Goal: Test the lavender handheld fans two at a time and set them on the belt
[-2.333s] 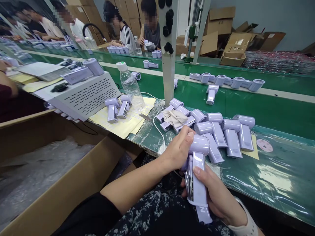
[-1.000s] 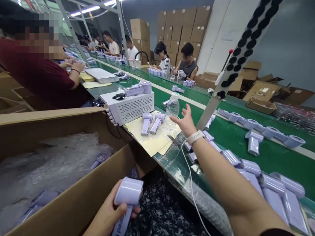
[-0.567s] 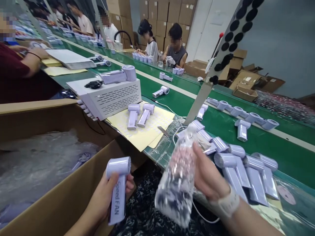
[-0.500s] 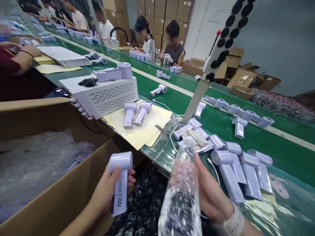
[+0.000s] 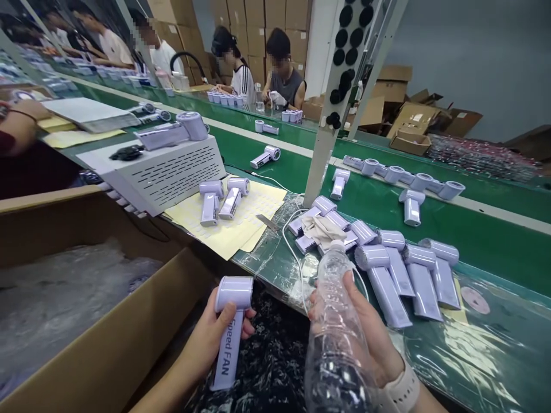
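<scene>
My left hand (image 5: 209,335) is closed around a lilac handheld fan (image 5: 235,293), its round head up and "FAN" lettering on the handle facing me. The fan hangs over my dark patterned clothing, between the carton and the table edge. Wrapped around a clear plastic bottle (image 5: 338,338) is my right hand (image 5: 373,330), with a pale watch on its wrist. The bottle stands nearly upright, its white cap at the top. Just past the cap, a crumpled whitish cloth (image 5: 322,229) lies over several fans. More lilac fans (image 5: 390,298) lie side by side to the right.
An open cardboard carton (image 5: 99,344) with clear plastic bags is at my left. Two fans rest on yellow sticker sheets (image 5: 224,244) before a white metal box (image 5: 181,178). A metal post (image 5: 321,160) rises beside the green conveyor (image 5: 293,172). Co-workers sit across the line.
The view has shifted, so the table's things sit further left. My left hand and the fan appear further right and slightly lower. The bottle is less blurred, with fingers now showing behind it.
</scene>
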The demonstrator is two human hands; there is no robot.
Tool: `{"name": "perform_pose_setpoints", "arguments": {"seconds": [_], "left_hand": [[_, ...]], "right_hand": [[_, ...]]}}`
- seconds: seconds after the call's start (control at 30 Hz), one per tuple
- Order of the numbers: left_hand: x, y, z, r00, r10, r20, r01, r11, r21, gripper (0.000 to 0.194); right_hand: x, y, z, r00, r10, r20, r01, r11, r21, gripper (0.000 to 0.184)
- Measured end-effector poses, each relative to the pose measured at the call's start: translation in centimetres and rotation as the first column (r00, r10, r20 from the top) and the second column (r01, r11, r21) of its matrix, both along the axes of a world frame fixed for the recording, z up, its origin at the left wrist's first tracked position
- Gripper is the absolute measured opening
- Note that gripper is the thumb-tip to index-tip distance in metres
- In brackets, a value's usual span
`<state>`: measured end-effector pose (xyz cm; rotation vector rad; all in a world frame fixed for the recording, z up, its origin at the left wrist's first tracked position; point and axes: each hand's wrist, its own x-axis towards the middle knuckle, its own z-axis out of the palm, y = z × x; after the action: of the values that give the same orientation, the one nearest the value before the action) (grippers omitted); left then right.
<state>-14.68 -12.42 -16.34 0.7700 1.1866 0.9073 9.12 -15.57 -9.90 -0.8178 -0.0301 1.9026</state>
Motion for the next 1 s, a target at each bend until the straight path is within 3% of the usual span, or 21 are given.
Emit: {"name": "perform_pose_setpoints", "arguments": {"seconds": [0.17, 0.23, 0.3, 0.37, 0.4, 0.43, 0.47, 0.6, 0.7, 0.83, 0.93, 1.0], "left_hand": [[-0.4, 0.8, -0.6, 1.000, 0.025, 0.000, -0.025, 0.999, -0.028, 0.079], [-0.6, 1.4, -0.6, 0.999, 0.038, 0.018, -0.036, 0.996, -0.085, 0.085], [-0.8, 1.9, -0.5, 0.997, 0.050, 0.060, -0.040, 0.986, -0.163, 0.086], [-1.3, 2.1, -0.2, 0.991, 0.077, 0.108, -0.053, 0.977, -0.208, 0.085], [-1.6, 2.0, -0.1, 0.988, 0.093, 0.126, -0.064, 0.975, -0.214, 0.084], [-1.9, 1.9, 0.0, 0.984, 0.112, 0.138, -0.081, 0.973, -0.214, 0.084], [-2.3, 1.7, 0.1, 0.981, 0.132, 0.146, -0.099, 0.972, -0.212, 0.084], [-3.6, 0.4, -0.3, 0.972, 0.167, 0.165, -0.134, 0.972, -0.193, 0.077], [-4.0, -0.5, -0.9, 0.973, 0.160, 0.168, -0.131, 0.977, -0.170, 0.065], [-4.0, -0.8, -1.1, 0.973, 0.159, 0.168, -0.133, 0.979, -0.156, 0.051], [-4.0, -0.1, -0.5, 0.971, 0.161, 0.179, -0.142, 0.983, -0.113, 0.044], [-3.8, 1.0, 0.2, 0.973, 0.122, 0.195, -0.106, 0.990, -0.092, 0.045]], "right_hand": [[0.4, -0.5, -0.5, 0.997, 0.026, 0.073, -0.026, 1.000, -0.004, 0.051], [0.6, 0.0, -0.1, 0.978, 0.043, 0.202, -0.045, 0.999, 0.005, 0.054], [0.9, 1.9, 1.0, 0.912, 0.023, 0.410, -0.066, 0.994, 0.090, 0.054], [1.1, 5.7, 2.4, 0.712, -0.091, 0.696, -0.139, 0.953, 0.268, 0.055], [1.1, 8.2, 3.2, 0.554, -0.198, 0.808, -0.201, 0.910, 0.361, 0.057], [0.9, 10.9, 4.0, 0.346, -0.321, 0.882, -0.289, 0.858, 0.426, 0.059], [0.5, 13.8, 4.6, 0.250, -0.382, 0.890, -0.323, 0.834, 0.448, 0.059], [-2.4, 23.5, 4.9, 0.000, -0.504, 0.864, -0.339, 0.813, 0.474, 0.067], [-4.4, 26.6, 2.8, -0.131, -0.502, 0.855, -0.394, 0.818, 0.420, 0.067], [-2.6, 25.2, 1.4, -0.260, -0.450, 0.854, -0.541, 0.801, 0.258, 0.058], [2.5, 20.8, 3.1, -0.390, -0.486, 0.782, -0.578, 0.790, 0.203, 0.031], [6.0, 16.9, 4.2, -0.485, -0.507, 0.713, -0.544, 0.813, 0.208, 0.011]]}}
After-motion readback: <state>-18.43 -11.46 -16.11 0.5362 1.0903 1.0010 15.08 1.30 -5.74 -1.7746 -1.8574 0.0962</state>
